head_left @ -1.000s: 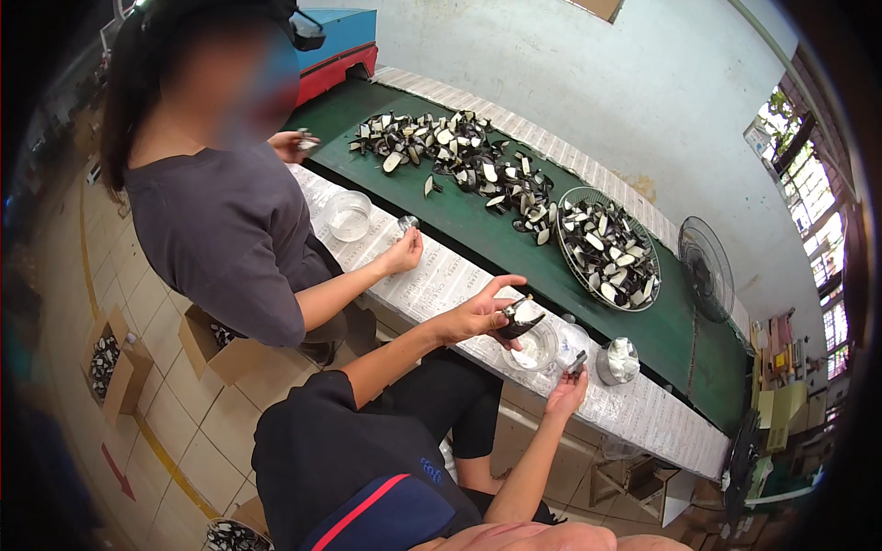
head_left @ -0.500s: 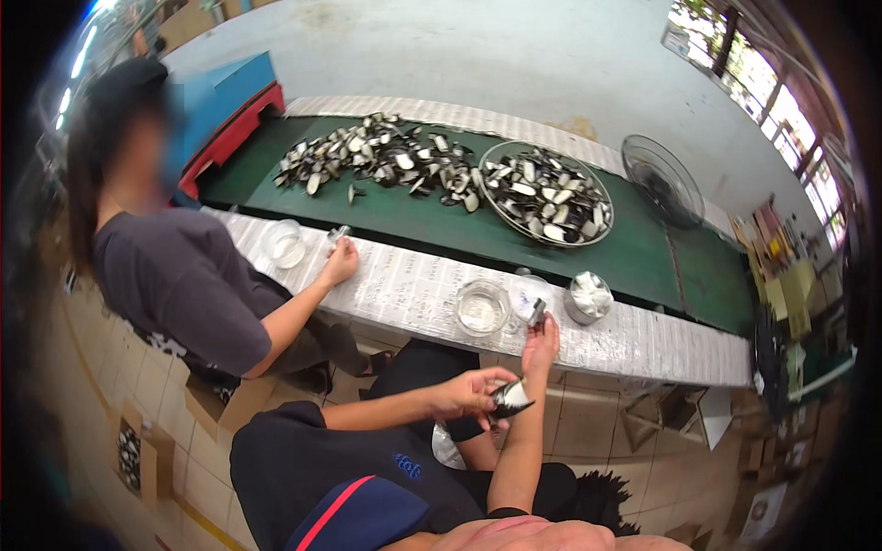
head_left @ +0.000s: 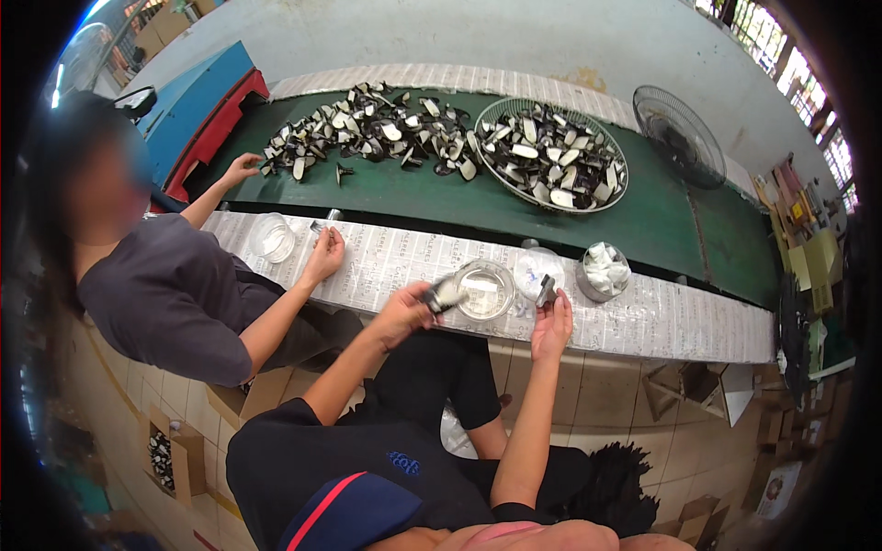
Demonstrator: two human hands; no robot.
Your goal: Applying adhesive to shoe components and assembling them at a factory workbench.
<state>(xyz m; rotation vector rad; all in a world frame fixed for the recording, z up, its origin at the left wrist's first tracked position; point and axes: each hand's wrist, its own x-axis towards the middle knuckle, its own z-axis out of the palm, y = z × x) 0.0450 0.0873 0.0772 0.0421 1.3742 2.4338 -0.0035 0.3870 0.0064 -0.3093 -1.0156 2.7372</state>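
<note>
My left hand (head_left: 404, 314) grips a black-and-white curved piece (head_left: 446, 295), blurred by motion, just left of a clear round dish (head_left: 484, 290) on the bench. Between the raised fingers of my right hand (head_left: 551, 323) is a small dark, flat piece (head_left: 547, 290); its exact kind is unclear. It stands over a clear plastic lid or tub (head_left: 538, 268). Beside that, a round container (head_left: 604, 273) holds white wads. Similar black pieces with pale oval faces lie in a loose heap (head_left: 367, 135) and fill a round basket (head_left: 553, 158).
A co-worker (head_left: 175, 294) at the left reaches one hand toward the heap; the other holds a small object near another clear dish (head_left: 273, 239). A fan (head_left: 678, 138) stands at the belt's far right. The green belt (head_left: 386, 197) runs behind the wrapped bench (head_left: 680, 331). Cardboard boxes stand on the floor.
My left hand has moved forward and left with the black-and-white piece, from above my lap to the bench edge. The co-worker's far hand has come into view by the heap.
</note>
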